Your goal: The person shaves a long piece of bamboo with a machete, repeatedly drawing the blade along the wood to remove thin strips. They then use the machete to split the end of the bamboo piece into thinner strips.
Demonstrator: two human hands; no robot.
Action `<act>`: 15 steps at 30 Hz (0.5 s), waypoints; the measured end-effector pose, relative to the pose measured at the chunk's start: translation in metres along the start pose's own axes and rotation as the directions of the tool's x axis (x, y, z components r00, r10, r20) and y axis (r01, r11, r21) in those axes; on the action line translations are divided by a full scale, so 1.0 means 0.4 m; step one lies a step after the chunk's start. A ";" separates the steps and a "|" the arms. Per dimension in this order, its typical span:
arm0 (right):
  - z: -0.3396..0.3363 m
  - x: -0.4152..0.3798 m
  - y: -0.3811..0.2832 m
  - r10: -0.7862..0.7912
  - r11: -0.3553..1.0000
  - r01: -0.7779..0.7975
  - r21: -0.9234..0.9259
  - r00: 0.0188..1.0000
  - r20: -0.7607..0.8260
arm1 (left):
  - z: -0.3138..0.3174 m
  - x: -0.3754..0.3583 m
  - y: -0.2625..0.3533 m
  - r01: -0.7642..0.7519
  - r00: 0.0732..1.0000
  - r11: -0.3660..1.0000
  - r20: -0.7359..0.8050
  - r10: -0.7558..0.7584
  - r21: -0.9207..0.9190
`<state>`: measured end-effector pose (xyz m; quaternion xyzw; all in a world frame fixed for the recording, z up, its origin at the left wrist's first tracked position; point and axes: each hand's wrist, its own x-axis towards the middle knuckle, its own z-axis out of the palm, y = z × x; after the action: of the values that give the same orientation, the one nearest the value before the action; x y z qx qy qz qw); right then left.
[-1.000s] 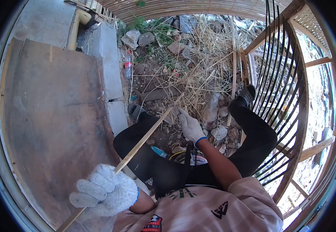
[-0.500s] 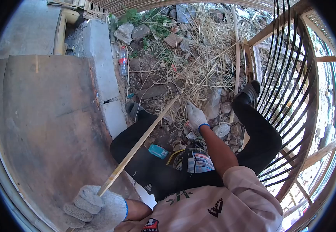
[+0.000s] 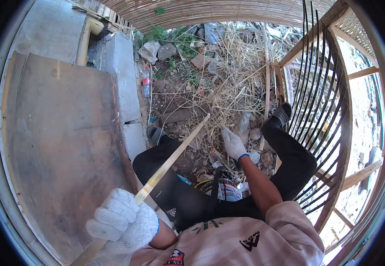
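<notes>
My left hand (image 3: pixel 123 219), in a white knitted glove, is closed around a long, pale bamboo strip (image 3: pixel 174 156). The strip slants across my left thigh, its far tip above the straw-littered ground and its near end running past my glove at the lower left. My right hand (image 3: pixel 234 145), gloved too, is low between my knees, a short way right of the strip and apart from it. Its fingers are closed; whatever they hold cannot be made out against the straw. Below that hand, a container with a printed side (image 3: pixel 230 191) sits between my legs.
A brown board (image 3: pixel 68 119) lies at my left beside a concrete ledge (image 3: pixel 128 95). A plastic bottle (image 3: pixel 146 82) stands by the ledge. Dry straw (image 3: pixel 232 71) and stones cover the ground ahead. At my right is a wooden frame with dark curved rods (image 3: pixel 321 93).
My left hand has come up and right with the strip. My right hand has moved slightly down and right, farther from the strip's tip. The camera view has shifted.
</notes>
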<state>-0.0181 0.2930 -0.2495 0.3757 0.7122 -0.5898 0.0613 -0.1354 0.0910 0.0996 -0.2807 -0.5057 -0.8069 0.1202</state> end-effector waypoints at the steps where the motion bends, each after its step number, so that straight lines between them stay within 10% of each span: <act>1: -0.014 -0.022 -0.046 -0.043 0.999 0.043 0.000 0.999 -0.002 | 0.003 -0.001 -0.001 -0.014 1.000 1.000 -0.002 0.014 -0.008; 10: -0.089 -0.334 -0.410 -0.257 0.966 0.236 0.102 0.908 0.331 | 0.041 0.001 -0.049 -0.149 0.986 0.985 -0.092 0.140 -0.089; 15: -0.012 -0.399 -0.387 -0.409 0.911 0.377 0.167 0.878 0.248 | 0.050 -0.005 -0.031 -0.129 0.991 0.979 -0.063 0.121 -0.157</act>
<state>0.0027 0.2199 -0.0404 0.1396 0.7232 -0.6761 0.0178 -0.1333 0.1142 0.0958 -0.2992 -0.4172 -0.8429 0.1611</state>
